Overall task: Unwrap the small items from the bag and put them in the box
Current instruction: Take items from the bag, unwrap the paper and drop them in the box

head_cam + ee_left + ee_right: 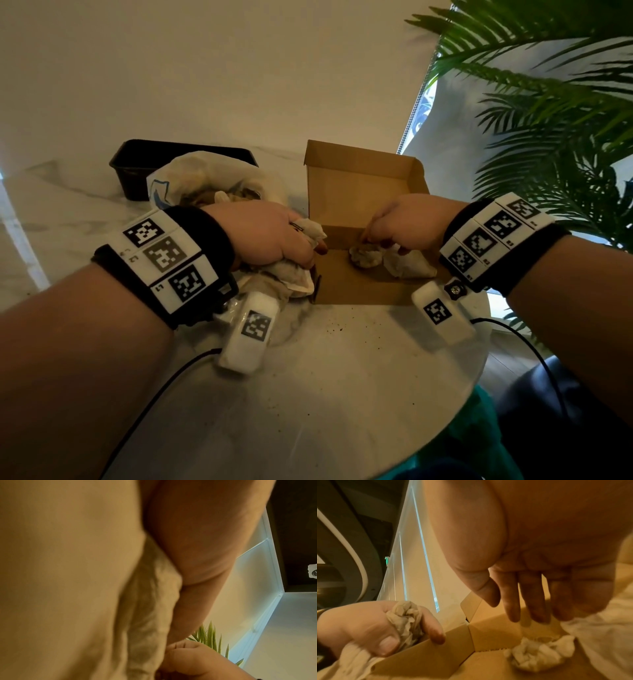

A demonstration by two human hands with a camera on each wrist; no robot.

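Note:
An open cardboard box stands on the marble table. My left hand grips crumpled tissue paper at the box's left wall; the right wrist view shows the same fist around the paper wad. The left wrist view is filled by blurred paper against my palm. My right hand hovers inside the box, its fingers hanging straight just above a small crumpled white lump on the box floor. Loose white paper lies beside it. The white plastic bag sits behind my left hand.
A black tray stands behind the bag at the back left. Palm fronds overhang the right side. Cables trail over the near table, which is speckled with crumbs. The round table's edge curves at the right.

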